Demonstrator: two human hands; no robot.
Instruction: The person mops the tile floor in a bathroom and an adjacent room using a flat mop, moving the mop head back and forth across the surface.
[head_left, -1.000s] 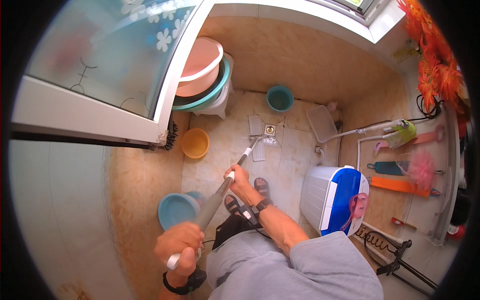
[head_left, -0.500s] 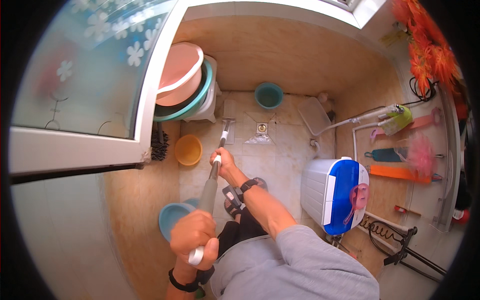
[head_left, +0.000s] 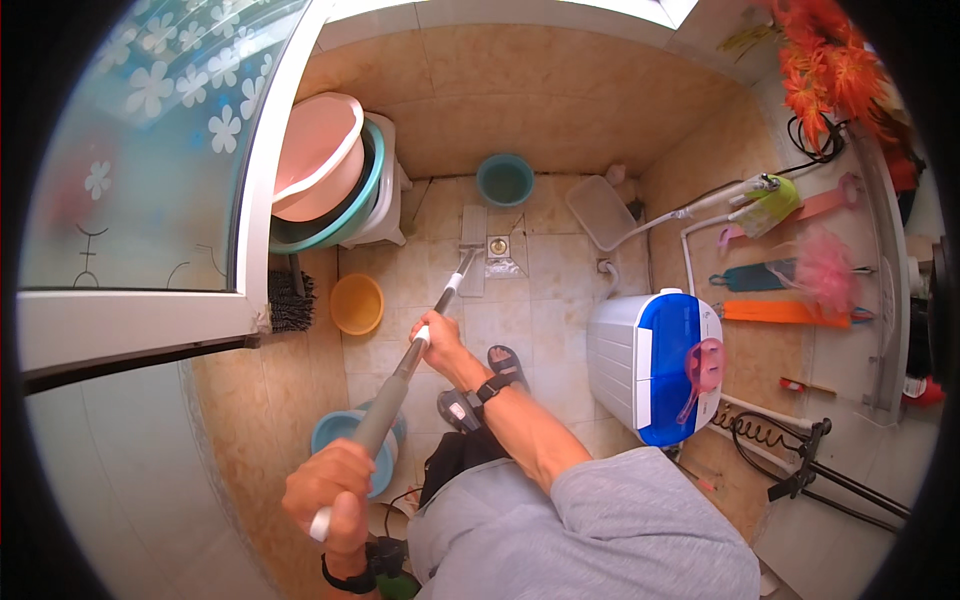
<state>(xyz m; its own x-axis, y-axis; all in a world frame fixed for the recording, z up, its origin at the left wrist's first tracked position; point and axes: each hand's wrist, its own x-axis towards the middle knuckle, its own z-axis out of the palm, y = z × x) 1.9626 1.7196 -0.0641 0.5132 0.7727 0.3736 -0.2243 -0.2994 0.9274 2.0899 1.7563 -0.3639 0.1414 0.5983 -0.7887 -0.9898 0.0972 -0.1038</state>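
Observation:
Both of my hands grip the long handle of a flat mop (head_left: 404,371). My left hand (head_left: 330,492) is wrapped round the thick grey grip near its white end, at the lower left. Farther along, my right hand (head_left: 440,345) closes round the pole by a white collar. The pole slants away to the right, down to a pale, narrow mop head (head_left: 473,278) lying on the tiled floor. That head rests just left of the square floor drain (head_left: 499,247), close beside it.
A teal basin (head_left: 505,181) and a clear plastic box (head_left: 600,213) stand by the far wall. Stacked tubs (head_left: 318,160), a yellow basin (head_left: 357,304) and a blue basin (head_left: 340,437) line the left. A blue-and-white machine (head_left: 668,370) stands at right; a glass door (head_left: 150,150) juts in.
The mop head has moved right, nearer the drain. My left hand has swung left and the handle slants more. My view has shifted slightly, and my feet show more.

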